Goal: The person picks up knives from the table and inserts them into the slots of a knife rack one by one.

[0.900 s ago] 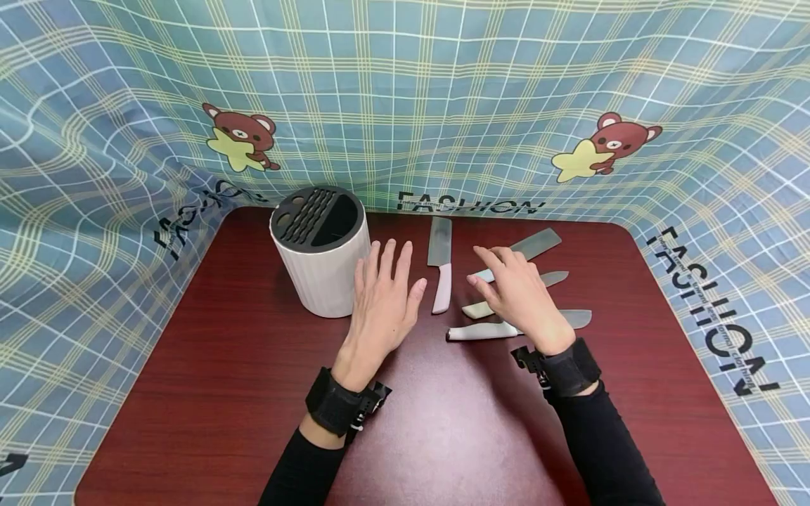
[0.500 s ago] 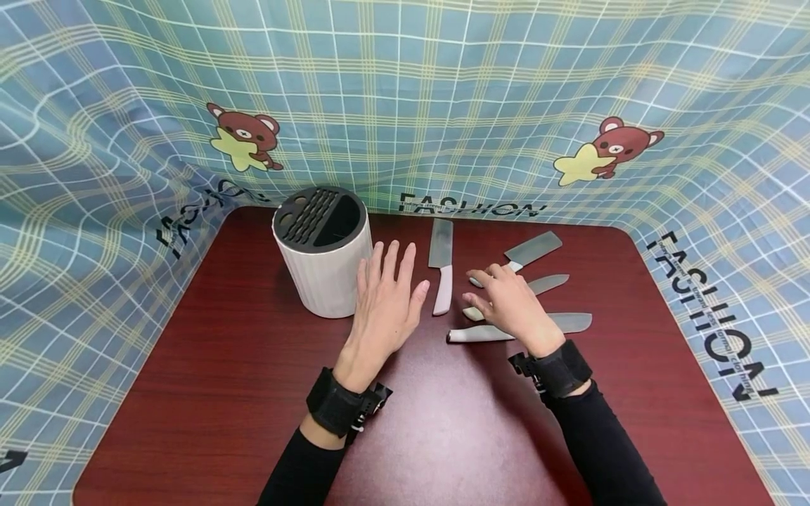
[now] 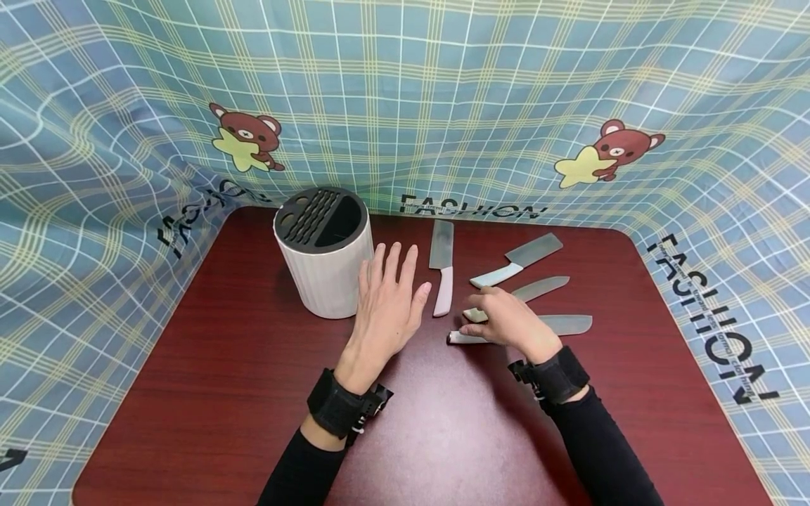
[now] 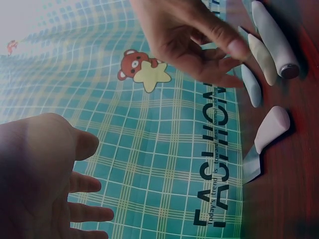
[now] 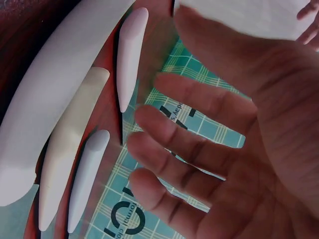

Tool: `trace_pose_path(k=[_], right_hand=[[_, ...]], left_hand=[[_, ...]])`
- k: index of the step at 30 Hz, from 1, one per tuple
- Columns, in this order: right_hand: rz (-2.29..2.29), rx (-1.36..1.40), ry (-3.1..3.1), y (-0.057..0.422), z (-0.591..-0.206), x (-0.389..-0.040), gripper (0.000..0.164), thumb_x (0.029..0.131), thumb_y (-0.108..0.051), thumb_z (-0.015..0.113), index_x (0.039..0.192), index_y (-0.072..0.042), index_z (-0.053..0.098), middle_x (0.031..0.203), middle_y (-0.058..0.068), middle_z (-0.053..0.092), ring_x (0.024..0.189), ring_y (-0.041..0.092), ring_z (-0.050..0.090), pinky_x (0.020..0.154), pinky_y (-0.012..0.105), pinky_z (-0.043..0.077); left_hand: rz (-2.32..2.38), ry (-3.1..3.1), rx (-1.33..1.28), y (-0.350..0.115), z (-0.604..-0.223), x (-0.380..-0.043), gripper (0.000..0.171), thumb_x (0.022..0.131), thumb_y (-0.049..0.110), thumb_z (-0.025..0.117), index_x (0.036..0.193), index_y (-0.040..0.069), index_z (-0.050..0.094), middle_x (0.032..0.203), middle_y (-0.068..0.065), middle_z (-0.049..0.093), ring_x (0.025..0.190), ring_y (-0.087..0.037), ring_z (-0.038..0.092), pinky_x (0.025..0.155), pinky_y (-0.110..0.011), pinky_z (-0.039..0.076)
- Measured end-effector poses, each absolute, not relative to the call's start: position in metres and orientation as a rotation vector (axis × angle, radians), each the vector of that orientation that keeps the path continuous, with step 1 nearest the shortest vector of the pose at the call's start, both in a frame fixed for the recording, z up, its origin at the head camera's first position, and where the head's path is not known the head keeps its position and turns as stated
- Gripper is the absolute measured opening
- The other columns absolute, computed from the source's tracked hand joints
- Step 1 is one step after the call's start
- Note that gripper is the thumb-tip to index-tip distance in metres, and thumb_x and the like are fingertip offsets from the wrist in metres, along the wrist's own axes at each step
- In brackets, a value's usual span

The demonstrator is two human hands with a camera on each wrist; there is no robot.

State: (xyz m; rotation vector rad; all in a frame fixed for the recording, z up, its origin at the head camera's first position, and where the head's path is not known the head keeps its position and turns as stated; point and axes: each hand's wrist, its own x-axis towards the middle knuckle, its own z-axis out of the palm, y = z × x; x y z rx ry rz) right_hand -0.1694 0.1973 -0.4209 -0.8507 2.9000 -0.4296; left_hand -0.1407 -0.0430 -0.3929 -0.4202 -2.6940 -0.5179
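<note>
My right hand [image 3: 514, 325] is over the handles of two knives: a white-handled knife [image 3: 569, 324] and a cream-handled knife [image 3: 545, 287]. In the right wrist view its fingers are loosely bent, with nothing between them and the white handle [image 5: 55, 74] and cream handle [image 5: 72, 139] off to the side. My left hand [image 3: 387, 316], fingers straight, is beside a white ribbed knife holder [image 3: 319, 284] with a black slotted top; whether they touch is hard to tell. Between the hands lies a pink-handled cleaver [image 3: 444, 288]. Behind the right hand lies a light-blue-handled cleaver [image 3: 496, 275].
The dark red tabletop [image 3: 209, 379] carries the holder at the back left and the knives right of centre. A blue checked cloth [image 3: 392, 105] with bears and lettering surrounds the back and sides. Black camera straps circle both wrists.
My right hand has moved towards me, from over the light-blue-handled cleaver to over the cream and white handles, uncovering that cleaver. The left hand and the knives stay put.
</note>
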Motion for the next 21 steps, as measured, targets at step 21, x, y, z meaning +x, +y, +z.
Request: trace_pose_path(k=[21], right_hand=[[-0.443,-0.89,2.789,0.191,-0.438,-0.169,0.02,0.074,-0.007,0.089,0.088,-0.01,0.075,0.085,0.003,0.072,0.072,0.014,0.061,0.063,0.028,0.048]], left_hand=[[-0.537,-2.689,-0.424,-0.045,-0.394,-0.14,0.057,0.108,0.04,0.04,0.157,0.012,0.035,0.161,-0.02,0.037,0.155,-0.042,0.024,0.121,-0.066,0.023]])
